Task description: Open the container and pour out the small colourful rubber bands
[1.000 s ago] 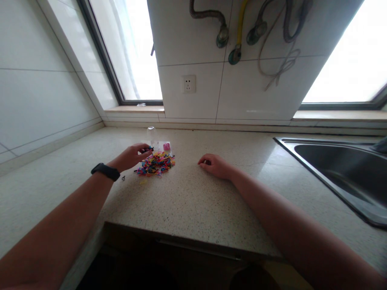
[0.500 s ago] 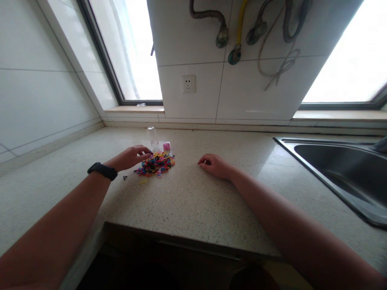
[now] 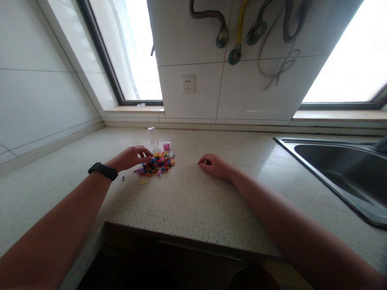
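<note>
My left hand (image 3: 133, 158), with a black band on its wrist, reaches over the left edge of a pile of small coloured rubber bands (image 3: 159, 164). Its thumb and forefinger are apart, the fingertips at the bands; no band shows clearly between them. My right hand (image 3: 215, 166) rests on the counter to the right of the pile, its fingers loosely curled in, and nothing shows in it. Behind the pile stands a clear bottle-shaped container (image 3: 153, 138), beside a small pink piece (image 3: 166, 146). A single yellow rubber band (image 3: 143, 182) lies in front of the pile.
A small dark bit (image 3: 123, 178) lies on the speckled counter (image 3: 187, 205) near my left wrist. To the right is a steel sink (image 3: 341, 161). Hoses (image 3: 208, 15) and a wall socket (image 3: 188, 84) are on the tiled wall behind.
My left hand has shifted very slightly, and a dark blue bit at its fingertips no longer shows. The dark bit by the wrist looks different and sits slightly further left. My right hand stays put.
</note>
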Available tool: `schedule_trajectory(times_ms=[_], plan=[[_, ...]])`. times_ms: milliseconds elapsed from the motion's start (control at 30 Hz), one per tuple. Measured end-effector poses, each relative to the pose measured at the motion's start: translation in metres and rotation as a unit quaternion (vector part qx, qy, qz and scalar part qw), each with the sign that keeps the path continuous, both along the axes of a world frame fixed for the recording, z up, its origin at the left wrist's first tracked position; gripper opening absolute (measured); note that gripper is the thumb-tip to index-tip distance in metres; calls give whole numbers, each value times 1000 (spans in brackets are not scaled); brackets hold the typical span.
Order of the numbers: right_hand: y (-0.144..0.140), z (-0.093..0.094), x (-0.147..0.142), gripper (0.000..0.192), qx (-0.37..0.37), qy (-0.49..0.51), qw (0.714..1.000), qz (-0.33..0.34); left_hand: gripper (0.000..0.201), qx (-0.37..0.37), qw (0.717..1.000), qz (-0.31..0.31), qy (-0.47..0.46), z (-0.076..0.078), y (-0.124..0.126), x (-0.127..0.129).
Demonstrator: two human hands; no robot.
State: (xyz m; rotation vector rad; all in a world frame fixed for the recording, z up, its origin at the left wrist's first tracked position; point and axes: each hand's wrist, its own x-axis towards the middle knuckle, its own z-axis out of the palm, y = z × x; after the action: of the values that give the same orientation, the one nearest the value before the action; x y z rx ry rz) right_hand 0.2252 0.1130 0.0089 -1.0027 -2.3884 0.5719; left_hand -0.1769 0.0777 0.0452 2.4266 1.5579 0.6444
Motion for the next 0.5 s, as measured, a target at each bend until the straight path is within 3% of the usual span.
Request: schedule_trajectory(times_ms=[100, 200, 267, 367, 433, 500], plan=[[0, -2, 2, 21, 3, 2, 1000, 2, 43, -19, 999, 21, 38, 7, -1, -1], [0, -4, 4, 21, 2, -1, 1000, 3, 51, -98, 986, 63, 117, 19, -5, -9], [1, -6, 6, 22, 2, 0, 1000, 3, 56, -200, 963, 98, 154, 26, -10, -16], [2, -7, 8, 22, -3, 4, 1000, 2, 57, -356, 903, 156, 186, 31, -18, -23], [1, -6, 9, 22, -2, 4, 1000, 0, 48, -416, 869, 167, 209, 30, -22, -25], [1, -5, 10, 22, 1, 4, 1000, 1, 37, -416, 874, 142, 206, 26, -24, -25]])
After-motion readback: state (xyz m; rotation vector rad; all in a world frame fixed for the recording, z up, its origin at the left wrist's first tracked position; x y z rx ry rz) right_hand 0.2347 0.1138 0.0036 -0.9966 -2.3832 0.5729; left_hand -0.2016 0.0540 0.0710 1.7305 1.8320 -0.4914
